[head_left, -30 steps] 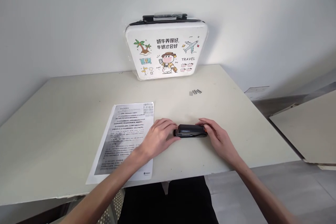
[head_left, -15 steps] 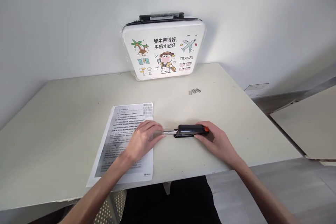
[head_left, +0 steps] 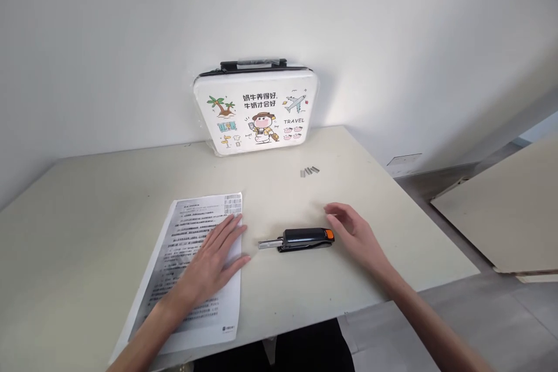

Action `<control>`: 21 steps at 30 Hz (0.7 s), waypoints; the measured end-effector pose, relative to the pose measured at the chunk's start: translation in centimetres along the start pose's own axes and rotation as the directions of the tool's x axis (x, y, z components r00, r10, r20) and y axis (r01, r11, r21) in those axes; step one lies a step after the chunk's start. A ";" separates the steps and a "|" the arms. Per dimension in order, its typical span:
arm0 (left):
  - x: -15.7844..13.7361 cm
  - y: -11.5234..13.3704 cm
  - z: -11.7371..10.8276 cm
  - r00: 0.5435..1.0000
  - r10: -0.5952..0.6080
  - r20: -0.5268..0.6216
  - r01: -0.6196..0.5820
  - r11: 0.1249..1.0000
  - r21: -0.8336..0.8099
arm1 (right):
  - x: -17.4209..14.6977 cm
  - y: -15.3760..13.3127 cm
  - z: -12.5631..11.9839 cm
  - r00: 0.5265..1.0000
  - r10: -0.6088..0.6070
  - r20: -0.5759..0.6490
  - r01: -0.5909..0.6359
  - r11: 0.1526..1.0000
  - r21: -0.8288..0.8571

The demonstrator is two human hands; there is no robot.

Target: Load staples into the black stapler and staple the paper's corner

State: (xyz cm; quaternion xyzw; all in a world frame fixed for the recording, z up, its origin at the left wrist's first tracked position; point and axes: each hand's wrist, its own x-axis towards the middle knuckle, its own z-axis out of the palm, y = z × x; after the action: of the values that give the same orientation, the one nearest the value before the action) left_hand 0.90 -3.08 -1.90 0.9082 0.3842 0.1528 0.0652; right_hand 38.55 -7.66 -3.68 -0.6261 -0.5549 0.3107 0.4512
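A black stapler (head_left: 305,237) with an orange end lies on the table, its metal staple tray (head_left: 270,243) sticking out to the left. My left hand (head_left: 211,261) rests with fingers stretched over the printed sheet of paper (head_left: 196,325), left of the stapler and apart from it. Just beyond the stapler's orange end, my right hand (head_left: 355,235) hovers with curved fingers and nothing held. Several strips of staples (head_left: 309,171) lie farther back on the table.
A white cartoon-printed case (head_left: 257,116) with a black handle leans against the wall at the back of the table (head_left: 100,232). To the right stands another pale panel or tabletop (head_left: 501,215). The table's front edge runs close to my lap.
Both hands have let go of the stapler, which stays on the table with its tray out. My left hand has moved left onto the paper. The camera has tilted up slightly.
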 end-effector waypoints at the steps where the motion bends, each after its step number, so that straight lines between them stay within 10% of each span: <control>1: -0.2 -0.2 0.0 1.000 -0.003 -0.005 0.003 1.000 0.005 | 1.0 0.5 -0.2 0.999 -0.004 -0.042 0.002 0.999 -0.049; 13: -1.4 -0.5 -0.4 0.999 -0.017 -0.048 0.017 1.000 -0.018 | 15.0 3.5 3.3 0.979 -0.196 -0.061 0.171 0.941 -0.293; 21: -7.2 -6.5 -2.9 0.970 -0.175 -0.168 0.177 0.984 -0.001 | 16.0 3.0 7.3 0.960 -0.279 -0.010 0.264 0.918 -0.296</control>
State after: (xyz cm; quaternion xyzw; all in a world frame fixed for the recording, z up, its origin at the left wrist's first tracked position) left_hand -9.17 -3.73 -2.34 0.8548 0.4685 0.2197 0.0396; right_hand 36.36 9.62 -7.53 -0.6106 -0.6641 0.1439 0.4068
